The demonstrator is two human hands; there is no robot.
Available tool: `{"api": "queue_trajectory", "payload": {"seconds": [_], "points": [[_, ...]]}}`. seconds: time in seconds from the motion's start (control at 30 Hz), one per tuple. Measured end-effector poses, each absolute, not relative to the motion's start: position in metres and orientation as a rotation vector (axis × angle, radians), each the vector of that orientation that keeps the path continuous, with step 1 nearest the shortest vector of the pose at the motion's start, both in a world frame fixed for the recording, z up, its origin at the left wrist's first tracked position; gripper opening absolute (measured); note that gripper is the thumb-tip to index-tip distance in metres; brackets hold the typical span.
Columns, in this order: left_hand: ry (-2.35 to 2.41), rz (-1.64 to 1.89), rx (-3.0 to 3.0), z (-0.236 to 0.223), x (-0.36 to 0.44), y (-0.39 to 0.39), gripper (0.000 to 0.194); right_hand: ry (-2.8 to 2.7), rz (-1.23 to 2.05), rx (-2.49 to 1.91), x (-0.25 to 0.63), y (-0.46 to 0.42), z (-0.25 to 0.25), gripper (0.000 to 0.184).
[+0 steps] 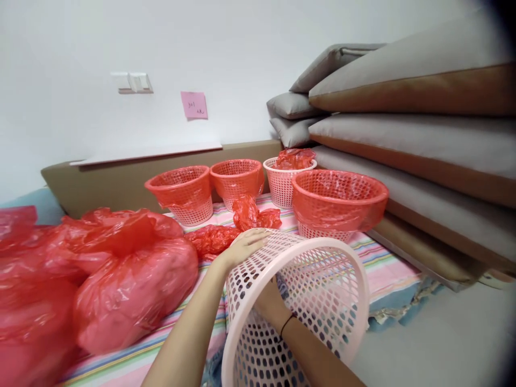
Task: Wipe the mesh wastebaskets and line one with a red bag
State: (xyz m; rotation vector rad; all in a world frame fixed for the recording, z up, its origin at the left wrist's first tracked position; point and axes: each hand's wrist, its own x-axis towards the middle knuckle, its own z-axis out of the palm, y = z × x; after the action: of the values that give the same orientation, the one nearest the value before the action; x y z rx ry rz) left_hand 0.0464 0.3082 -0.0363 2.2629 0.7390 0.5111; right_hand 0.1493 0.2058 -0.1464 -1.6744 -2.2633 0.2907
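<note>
A pale pink perforated plastic basket is tipped on its side, its wide mouth facing me. My left hand lies on the outside of its wall, fingers stretched out flat against the holes. Inside the basket is my right hand, reaching in through the mouth. Its fingers are mostly hidden by the rim and wall, so what they hold, if anything, does not show. A dark band circles the right wrist. Just beyond the basket lies a crumpled red plastic bag on the striped cloth.
Red-bag-lined baskets stand behind: one at left, a middle one, a large one at right. A white basket holds red plastic. Stuffed red bags fill the left. Grey cushions are stacked right.
</note>
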Motion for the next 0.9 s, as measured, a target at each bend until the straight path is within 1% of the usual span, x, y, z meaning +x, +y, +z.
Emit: {"api": "queue_trajectory", "payload": {"seconds": [0.13, 0.37, 0.47, 0.63, 0.8, 0.9], "points": [[0.737, 0.531, 2.241, -0.033, 0.042, 0.304, 0.046, -2.162, 0.447, -1.781, 0.147, 0.205, -0.156, 0.056], [0.746, 0.496, 2.226, -0.029, 0.037, 0.296, 0.048, -2.162, 0.596, -1.788, 0.151, 0.185, -0.136, 0.053], [0.779, 0.458, 2.209, -0.022, 0.036, 0.291, 0.049, -2.198, 0.642, -1.765, 0.159, 0.158, -0.127, 0.054], [0.899, 0.358, 2.188, -0.001, 0.028, 0.289, 0.055, -2.267, 0.716, -1.735, 0.172, 0.096, -0.115, 0.061], [1.041, 0.245, 2.223, 0.019, 0.022, 0.285, 0.053, -2.259, 0.773, -1.822, 0.174, 0.039, -0.108, 0.066], [1.119, 0.203, 2.285, 0.029, 0.030, 0.280, 0.060, -2.222, 0.785, -1.857, 0.173, 0.013, -0.106, 0.071]]}}
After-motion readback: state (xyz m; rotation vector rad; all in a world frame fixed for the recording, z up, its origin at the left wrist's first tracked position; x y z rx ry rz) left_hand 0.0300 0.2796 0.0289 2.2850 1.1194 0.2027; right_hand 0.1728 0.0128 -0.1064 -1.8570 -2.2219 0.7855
